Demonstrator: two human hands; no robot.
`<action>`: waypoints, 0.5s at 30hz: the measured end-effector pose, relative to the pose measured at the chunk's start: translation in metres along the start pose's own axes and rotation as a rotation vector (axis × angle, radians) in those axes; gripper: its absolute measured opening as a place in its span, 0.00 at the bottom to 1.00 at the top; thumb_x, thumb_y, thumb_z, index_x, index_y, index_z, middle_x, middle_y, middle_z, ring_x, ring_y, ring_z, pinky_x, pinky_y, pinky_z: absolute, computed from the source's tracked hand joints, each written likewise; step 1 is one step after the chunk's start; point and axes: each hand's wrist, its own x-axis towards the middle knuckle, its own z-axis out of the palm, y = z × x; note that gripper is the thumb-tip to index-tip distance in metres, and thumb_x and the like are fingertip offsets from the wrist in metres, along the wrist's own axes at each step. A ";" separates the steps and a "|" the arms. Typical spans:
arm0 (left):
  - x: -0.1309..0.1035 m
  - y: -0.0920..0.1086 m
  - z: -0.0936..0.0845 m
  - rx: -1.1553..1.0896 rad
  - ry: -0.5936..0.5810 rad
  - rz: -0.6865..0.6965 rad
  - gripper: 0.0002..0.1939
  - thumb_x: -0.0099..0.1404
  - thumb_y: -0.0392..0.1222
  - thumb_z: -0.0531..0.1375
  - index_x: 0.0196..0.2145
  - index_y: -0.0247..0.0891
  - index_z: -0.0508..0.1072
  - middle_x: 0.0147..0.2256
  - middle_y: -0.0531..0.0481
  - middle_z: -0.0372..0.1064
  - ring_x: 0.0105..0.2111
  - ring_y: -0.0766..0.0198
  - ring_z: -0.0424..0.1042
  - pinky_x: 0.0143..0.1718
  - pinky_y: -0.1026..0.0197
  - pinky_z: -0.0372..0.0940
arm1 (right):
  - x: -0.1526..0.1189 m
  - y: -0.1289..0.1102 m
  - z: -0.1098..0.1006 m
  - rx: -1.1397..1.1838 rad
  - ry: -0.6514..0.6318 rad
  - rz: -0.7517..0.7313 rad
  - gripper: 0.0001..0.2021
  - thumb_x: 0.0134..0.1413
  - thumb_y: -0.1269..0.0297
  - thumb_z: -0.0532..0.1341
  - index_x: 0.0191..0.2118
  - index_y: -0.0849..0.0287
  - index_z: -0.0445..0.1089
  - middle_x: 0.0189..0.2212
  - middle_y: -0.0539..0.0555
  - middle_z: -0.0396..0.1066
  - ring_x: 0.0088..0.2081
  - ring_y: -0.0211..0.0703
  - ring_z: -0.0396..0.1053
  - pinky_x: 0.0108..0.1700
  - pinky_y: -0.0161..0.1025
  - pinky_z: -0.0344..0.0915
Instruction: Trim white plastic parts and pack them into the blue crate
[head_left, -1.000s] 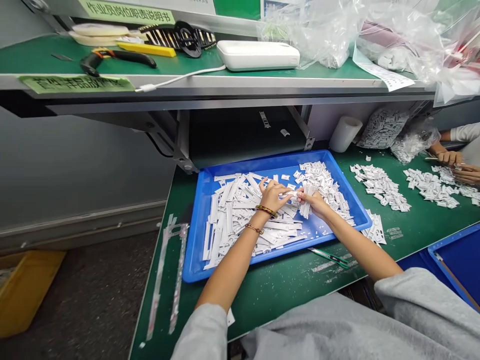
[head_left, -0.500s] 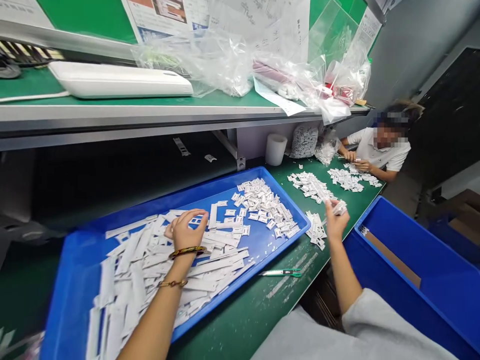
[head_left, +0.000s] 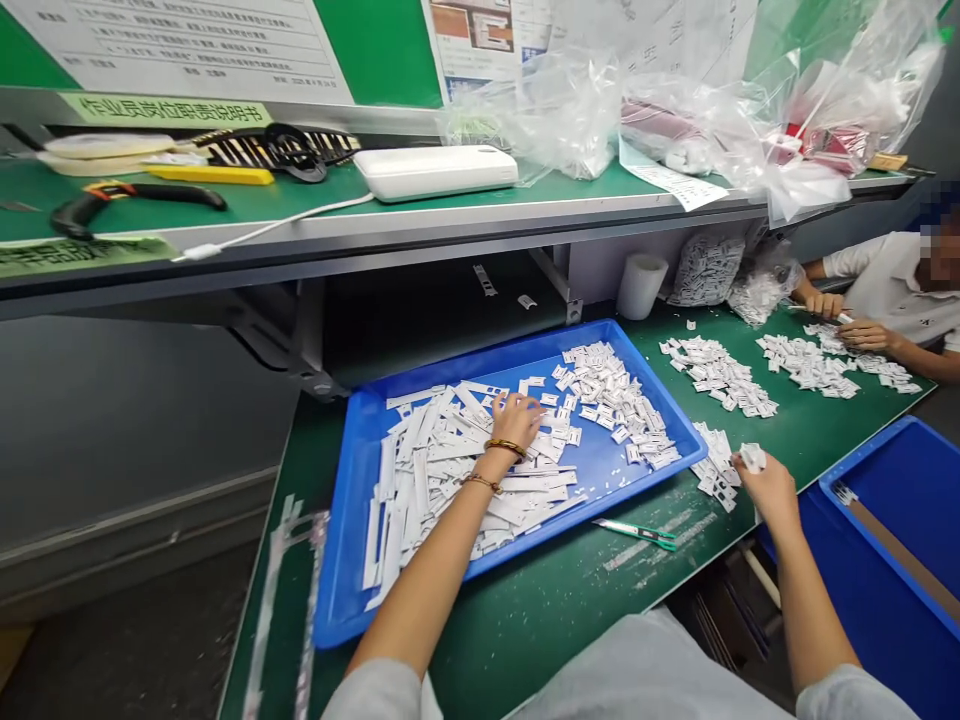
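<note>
Along the green worktop [head_left: 525,612], the broad blue tray [head_left: 327,580] lies at a slant directly in front of the person, probably so that both arms can reach into it and its raised walls keep loose parts from sliding off. Long white strips [head_left: 420,475] fill its left side in a tangled heap, while small white pieces [head_left: 619,405] gather at the far right end; the bare blue floor partly dividing them suggests the two kinds are being kept apart. Just outside the tray's right edge, a flat pile [head_left: 716,470] of similar white parts rests on the worktop, within easy reach of the right arm. The left hand [head_left: 516,420] is over the strips inside the tray, its grip partly curled with the fingers somewhat spread; whether it pinches anything cannot be told. The right hand [head_left: 772,492], beyond the tray beside that pile, has its grip closed at the fingertips around a small white part [head_left: 752,458], apparently held by its end, leaving much of it uncovered.
</note>
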 end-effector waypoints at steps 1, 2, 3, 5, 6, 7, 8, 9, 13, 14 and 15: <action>0.001 0.003 0.003 -0.020 -0.024 0.026 0.09 0.54 0.31 0.63 0.25 0.46 0.78 0.39 0.52 0.77 0.50 0.52 0.66 0.63 0.43 0.42 | -0.001 -0.005 -0.005 0.013 0.020 0.003 0.19 0.46 0.48 0.57 0.32 0.59 0.74 0.24 0.60 0.75 0.30 0.57 0.73 0.32 0.45 0.64; 0.001 0.006 0.005 -0.044 -0.035 0.039 0.10 0.53 0.29 0.63 0.24 0.45 0.77 0.37 0.51 0.77 0.50 0.51 0.66 0.63 0.43 0.42 | -0.003 -0.013 -0.010 0.076 0.032 0.024 0.19 0.47 0.47 0.57 0.33 0.59 0.73 0.25 0.60 0.75 0.30 0.56 0.73 0.33 0.45 0.64; 0.000 0.008 0.006 -0.073 -0.035 0.042 0.10 0.53 0.28 0.62 0.23 0.43 0.75 0.36 0.50 0.77 0.50 0.51 0.66 0.63 0.42 0.42 | -0.005 -0.023 -0.014 0.170 0.033 0.040 0.20 0.48 0.47 0.58 0.34 0.59 0.73 0.24 0.59 0.74 0.29 0.55 0.73 0.33 0.44 0.65; -0.001 0.009 0.004 -0.153 -0.013 0.028 0.10 0.54 0.28 0.61 0.22 0.42 0.73 0.34 0.48 0.76 0.49 0.50 0.67 0.62 0.39 0.43 | -0.010 -0.051 -0.020 0.385 0.030 0.020 0.20 0.48 0.45 0.59 0.35 0.59 0.71 0.24 0.56 0.73 0.28 0.50 0.72 0.32 0.42 0.66; -0.003 0.008 0.001 -0.202 0.005 0.014 0.09 0.55 0.29 0.60 0.23 0.41 0.73 0.34 0.48 0.76 0.48 0.50 0.67 0.62 0.39 0.45 | -0.012 -0.067 -0.020 0.487 0.027 -0.007 0.21 0.48 0.44 0.60 0.34 0.59 0.70 0.24 0.55 0.73 0.27 0.48 0.72 0.33 0.41 0.66; -0.004 0.006 -0.002 -0.259 0.025 -0.003 0.08 0.56 0.30 0.60 0.24 0.41 0.73 0.34 0.48 0.75 0.47 0.51 0.68 0.60 0.39 0.49 | -0.014 -0.084 -0.019 0.573 0.014 -0.039 0.21 0.48 0.44 0.61 0.34 0.59 0.69 0.24 0.54 0.72 0.27 0.46 0.71 0.32 0.40 0.66; -0.005 0.005 -0.005 -0.321 0.044 -0.024 0.06 0.57 0.32 0.60 0.26 0.41 0.73 0.34 0.48 0.75 0.45 0.51 0.69 0.58 0.40 0.54 | -0.015 -0.101 -0.016 0.637 -0.012 -0.073 0.20 0.48 0.43 0.61 0.33 0.58 0.68 0.23 0.52 0.70 0.26 0.44 0.70 0.32 0.39 0.66; -0.005 0.003 -0.009 -0.389 0.064 -0.046 0.03 0.58 0.35 0.60 0.28 0.41 0.73 0.34 0.48 0.75 0.43 0.53 0.70 0.54 0.43 0.60 | -0.016 -0.119 -0.011 0.679 -0.053 -0.109 0.20 0.48 0.43 0.61 0.32 0.58 0.67 0.21 0.50 0.68 0.24 0.42 0.68 0.30 0.38 0.65; -0.005 0.000 -0.016 -0.680 0.136 -0.134 0.08 0.57 0.44 0.63 0.32 0.38 0.72 0.34 0.47 0.75 0.35 0.59 0.74 0.40 0.55 0.70 | -0.020 -0.187 0.026 0.732 -0.307 -0.297 0.20 0.48 0.43 0.60 0.30 0.58 0.66 0.19 0.47 0.62 0.22 0.38 0.58 0.27 0.36 0.58; -0.004 0.000 -0.017 -0.750 0.150 -0.154 0.10 0.56 0.46 0.64 0.32 0.38 0.71 0.34 0.47 0.75 0.36 0.59 0.75 0.40 0.55 0.70 | -0.022 -0.202 0.039 0.741 -0.376 -0.337 0.20 0.47 0.42 0.60 0.29 0.58 0.66 0.19 0.47 0.62 0.22 0.38 0.58 0.26 0.36 0.57; -0.004 0.000 -0.017 -0.817 0.159 -0.173 0.13 0.54 0.48 0.66 0.32 0.37 0.71 0.33 0.47 0.75 0.36 0.58 0.75 0.41 0.55 0.71 | -0.023 -0.216 0.051 0.763 -0.446 -0.361 0.20 0.47 0.42 0.60 0.29 0.58 0.66 0.19 0.47 0.61 0.22 0.38 0.57 0.26 0.36 0.56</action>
